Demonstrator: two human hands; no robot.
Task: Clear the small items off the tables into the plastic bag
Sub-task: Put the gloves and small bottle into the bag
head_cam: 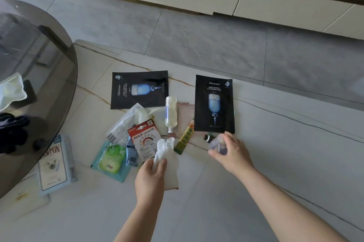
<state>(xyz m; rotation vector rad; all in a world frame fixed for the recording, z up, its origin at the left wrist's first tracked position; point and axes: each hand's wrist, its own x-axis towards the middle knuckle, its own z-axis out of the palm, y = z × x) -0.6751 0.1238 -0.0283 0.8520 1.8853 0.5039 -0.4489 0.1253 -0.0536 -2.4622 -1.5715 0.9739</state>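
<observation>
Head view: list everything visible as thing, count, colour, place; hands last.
black mask sachets: 2, black with blue print, far side of pile
clear bottle: 1, lying between the sachets
green-yellow tube: 1, beside bottle cap
red-white card pack: 1, pile centre
green packet: 1, pile left
light blue box: 1, by the glass table
dark glass table: 1, left
marble table: 1, pale, under everything
left hand: holds white plastic bag
right hand: grips small clear container
</observation>
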